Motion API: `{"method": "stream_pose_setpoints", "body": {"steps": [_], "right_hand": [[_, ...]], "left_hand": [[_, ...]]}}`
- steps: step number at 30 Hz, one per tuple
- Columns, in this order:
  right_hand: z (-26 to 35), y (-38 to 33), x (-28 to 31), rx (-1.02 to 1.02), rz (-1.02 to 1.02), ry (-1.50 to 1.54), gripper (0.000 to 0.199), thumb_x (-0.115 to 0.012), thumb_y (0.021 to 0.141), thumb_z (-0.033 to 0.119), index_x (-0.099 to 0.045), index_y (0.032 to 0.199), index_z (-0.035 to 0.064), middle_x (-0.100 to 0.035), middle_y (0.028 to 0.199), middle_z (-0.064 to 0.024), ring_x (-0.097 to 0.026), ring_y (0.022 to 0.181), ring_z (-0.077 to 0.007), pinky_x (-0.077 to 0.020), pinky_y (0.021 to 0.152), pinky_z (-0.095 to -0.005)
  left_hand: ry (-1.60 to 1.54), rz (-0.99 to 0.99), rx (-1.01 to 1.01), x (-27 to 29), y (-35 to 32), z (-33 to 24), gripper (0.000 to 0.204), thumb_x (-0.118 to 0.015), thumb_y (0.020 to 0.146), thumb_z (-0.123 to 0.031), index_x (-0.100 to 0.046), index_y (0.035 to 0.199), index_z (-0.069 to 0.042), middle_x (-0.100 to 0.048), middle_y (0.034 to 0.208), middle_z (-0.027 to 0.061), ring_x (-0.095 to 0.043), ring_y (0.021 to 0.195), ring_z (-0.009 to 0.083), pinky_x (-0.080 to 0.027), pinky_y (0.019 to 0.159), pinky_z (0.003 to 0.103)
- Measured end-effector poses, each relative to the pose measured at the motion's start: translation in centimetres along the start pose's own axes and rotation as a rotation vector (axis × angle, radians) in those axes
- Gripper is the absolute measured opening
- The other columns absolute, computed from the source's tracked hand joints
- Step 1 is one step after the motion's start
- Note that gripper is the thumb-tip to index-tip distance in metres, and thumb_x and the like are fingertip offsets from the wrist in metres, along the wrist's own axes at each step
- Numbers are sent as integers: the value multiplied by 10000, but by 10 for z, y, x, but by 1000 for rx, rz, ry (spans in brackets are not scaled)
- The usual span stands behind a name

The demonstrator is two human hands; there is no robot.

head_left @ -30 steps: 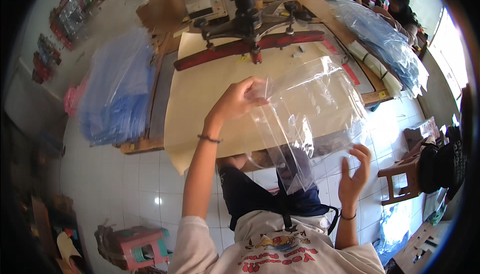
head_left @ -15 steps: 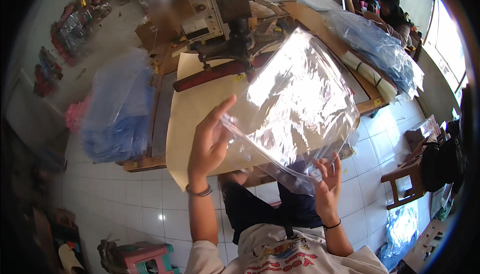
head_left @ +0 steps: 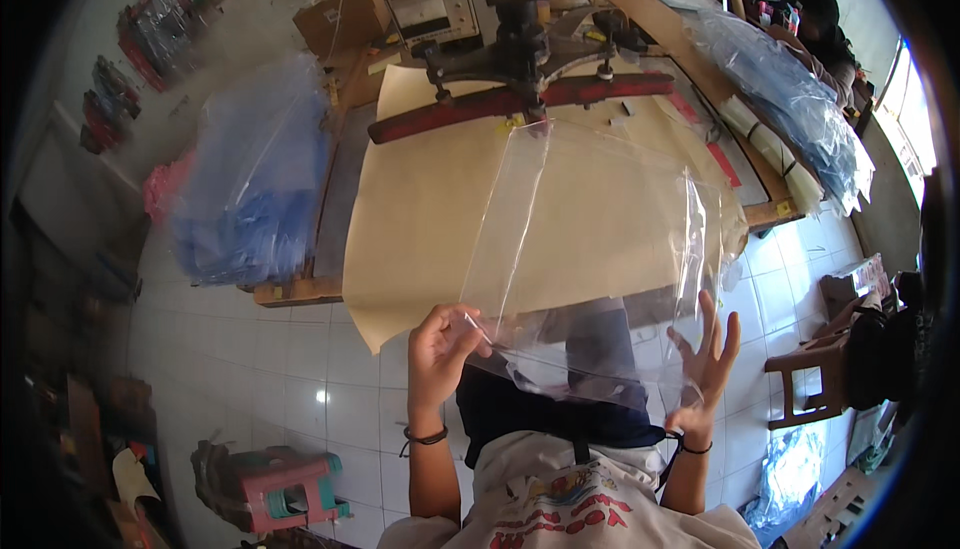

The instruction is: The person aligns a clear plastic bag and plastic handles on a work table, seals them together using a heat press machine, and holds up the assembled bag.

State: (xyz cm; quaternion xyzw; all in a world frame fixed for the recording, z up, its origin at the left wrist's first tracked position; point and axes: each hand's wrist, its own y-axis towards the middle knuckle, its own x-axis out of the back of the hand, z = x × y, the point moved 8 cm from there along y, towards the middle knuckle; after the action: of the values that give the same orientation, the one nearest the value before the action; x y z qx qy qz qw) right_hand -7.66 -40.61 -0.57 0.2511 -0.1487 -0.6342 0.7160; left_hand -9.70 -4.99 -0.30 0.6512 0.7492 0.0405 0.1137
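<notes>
A clear plastic sheet, perhaps a bag (head_left: 600, 239), stretches from my hands toward the press, its far part over the tan paper (head_left: 420, 219). My left hand (head_left: 445, 349) is closed in a pinch on its near left corner. At the near right corner my right hand (head_left: 705, 369) has its fingers spread, touching the plastic; whether the thumb grips it I cannot make out. Beyond the sheet, a heating press with a long dark red bar (head_left: 450, 114) hangs over the paper, close to the sheet's far edge.
Bluish plastic sheets (head_left: 250, 189) are stacked left of the worktable; more plastic (head_left: 780, 79) lies at the right beside a rolled bundle (head_left: 770, 154). A control box (head_left: 425, 4) stands behind. A pink and green stool (head_left: 290, 494) and a brown stool (head_left: 808, 379) are on the tiled floor. Another person (head_left: 820, 24) sits far right.
The plastic has been lowered from a raised, tilted position to lie flatter toward the press. My left hand has come down and nearer; my right hand has moved right, its fingers spreading.
</notes>
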Motion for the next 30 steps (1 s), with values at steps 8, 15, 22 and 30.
{"method": "stream_pose_setpoints", "body": {"steps": [8, 15, 22, 30], "right_hand": [[-10, -5, 41, -466, -223, 137, 1051, -847, 822, 415, -242, 1585, 18, -245, 1619, -258, -319, 1478, -409, -484, 1067, -543], [33, 3, 33, -514, -47, 193, 1041, -895, 771, 196, -241, 1541, -58, -684, 1155, -267, -743, 849, -347, -659, 609, -471], [88, 115, -3, -59, -44, -19, 996, -849, 839, 267, -228, 1559, -29, -693, 1084, -205, -726, 829, -256, -631, 592, -348], [127, 161, -38, 201, 342, -200, 1121, -934, 671, 443, -365, 1524, -9, -515, 1417, -154, -649, 1033, -235, -591, 794, -328]], "left_hand": [[137, 185, 8, -45, -11, -25, 385, -846, 832, -80, -628, 1135, 15, -714, 925, 107, -732, 802, 198, -602, 694, 296], [120, 276, -245, -44, -11, -66, 231, -863, 774, -15, -710, 947, -28, -763, 971, 123, -752, 886, 199, -609, 772, 305], [94, 348, -431, -24, 36, -130, 460, -840, 823, -442, -722, 975, -24, -738, 1066, 143, -727, 874, 211, -582, 773, 341], [-14, 54, -509, -22, 40, -178, 565, -876, 813, -234, -583, 1223, 21, -683, 1127, 144, -704, 974, 225, -567, 884, 361]]}}
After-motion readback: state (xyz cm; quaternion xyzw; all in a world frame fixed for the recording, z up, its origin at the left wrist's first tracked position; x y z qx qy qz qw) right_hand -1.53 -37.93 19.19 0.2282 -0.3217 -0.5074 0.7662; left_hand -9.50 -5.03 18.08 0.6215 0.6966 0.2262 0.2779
